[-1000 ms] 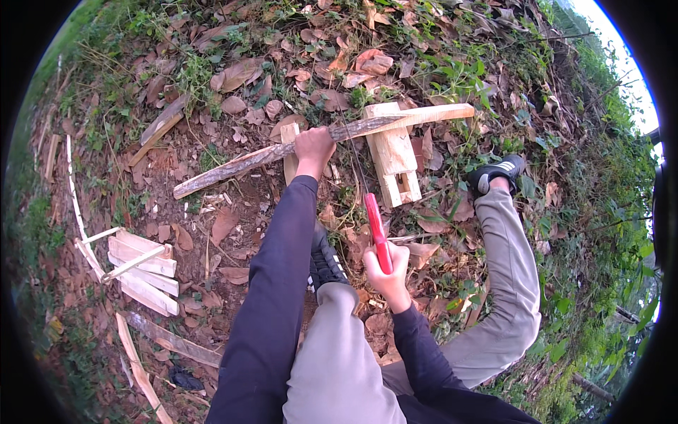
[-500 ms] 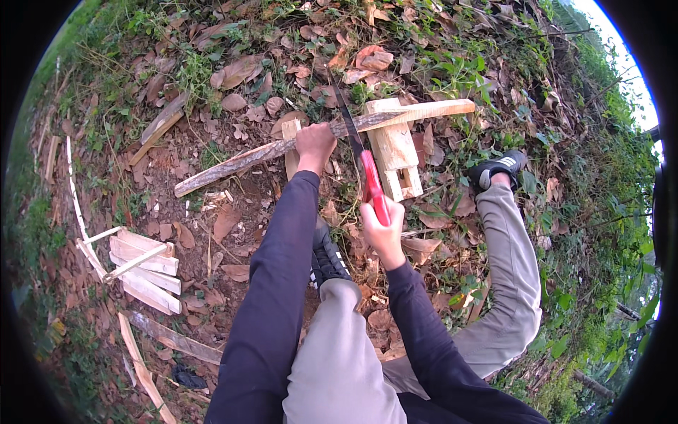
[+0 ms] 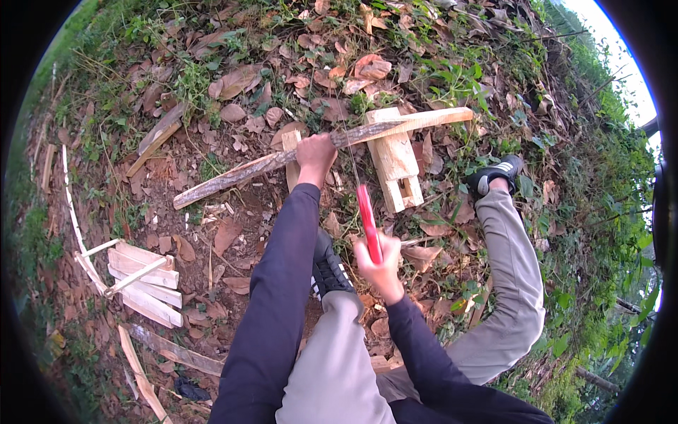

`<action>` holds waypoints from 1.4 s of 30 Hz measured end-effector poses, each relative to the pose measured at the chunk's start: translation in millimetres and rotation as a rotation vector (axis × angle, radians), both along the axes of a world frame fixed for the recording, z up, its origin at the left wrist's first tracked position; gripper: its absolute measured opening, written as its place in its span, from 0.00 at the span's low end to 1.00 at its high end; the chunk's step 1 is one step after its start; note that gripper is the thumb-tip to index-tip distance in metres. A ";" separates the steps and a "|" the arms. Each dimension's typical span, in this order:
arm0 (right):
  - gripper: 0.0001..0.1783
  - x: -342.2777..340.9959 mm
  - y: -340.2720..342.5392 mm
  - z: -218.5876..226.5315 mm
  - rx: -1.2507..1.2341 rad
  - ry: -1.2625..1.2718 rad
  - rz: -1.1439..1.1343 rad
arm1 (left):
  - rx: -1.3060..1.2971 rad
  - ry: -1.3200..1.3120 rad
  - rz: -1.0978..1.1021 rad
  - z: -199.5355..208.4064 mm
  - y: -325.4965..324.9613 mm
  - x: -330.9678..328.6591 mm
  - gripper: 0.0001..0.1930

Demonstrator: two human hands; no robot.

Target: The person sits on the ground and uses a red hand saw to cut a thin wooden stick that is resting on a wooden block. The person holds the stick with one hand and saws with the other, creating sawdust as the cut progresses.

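Observation:
My left hand [image 3: 316, 157] is closed over a long wooden strip [image 3: 240, 169] with rough bark along its edge, holding it just right of a short pale wood piece [image 3: 291, 145] beneath. The strip's right part lies across a thick pale wood block [image 3: 393, 159] with a notch in its near end. In my right hand [image 3: 380, 267] is the red handle of a handsaw [image 3: 368, 222]. Its blade appears nearly edge-on as a thin line and crosses the strip between my left hand and the block.
Several pale boards [image 3: 145, 275] lie stacked at the left with thin sticks over them. Further strips [image 3: 176, 346] rest at the lower left, and a bark-edged piece [image 3: 159, 138] lies farther up. My shoes [image 3: 494, 175] stand on leaf-strewn ground. Plants grow along the right.
My right hand has drawn the saw back toward me, and its blade has turned from showing its flat side to nearly edge-on. My left hand stays on the strip.

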State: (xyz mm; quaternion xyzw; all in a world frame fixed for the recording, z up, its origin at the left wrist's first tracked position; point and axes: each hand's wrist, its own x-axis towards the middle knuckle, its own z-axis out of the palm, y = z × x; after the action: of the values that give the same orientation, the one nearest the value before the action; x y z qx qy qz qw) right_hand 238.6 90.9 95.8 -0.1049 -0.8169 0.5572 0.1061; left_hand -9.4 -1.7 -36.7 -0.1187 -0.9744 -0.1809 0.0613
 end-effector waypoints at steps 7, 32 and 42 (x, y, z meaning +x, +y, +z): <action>0.14 14.0 3.0 11.1 -0.020 0.024 -0.058 | -0.018 -0.048 -0.012 1.6 3.5 8.4 0.07; 0.14 -38.5 17.1 3.4 -0.258 -0.152 -0.129 | -0.006 0.008 -0.032 -0.4 12.0 8.2 0.05; 0.13 -35.8 20.4 -1.1 -0.174 -0.111 -0.106 | -0.035 -0.043 -0.048 8.0 17.0 2.7 0.06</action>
State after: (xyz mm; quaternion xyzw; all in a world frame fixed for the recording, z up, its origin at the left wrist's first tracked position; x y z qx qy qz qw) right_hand 202.8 111.3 94.7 -0.1874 -0.7635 0.6128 0.0807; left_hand -6.7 15.3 -28.8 -0.1393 -0.9753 -0.1680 0.0339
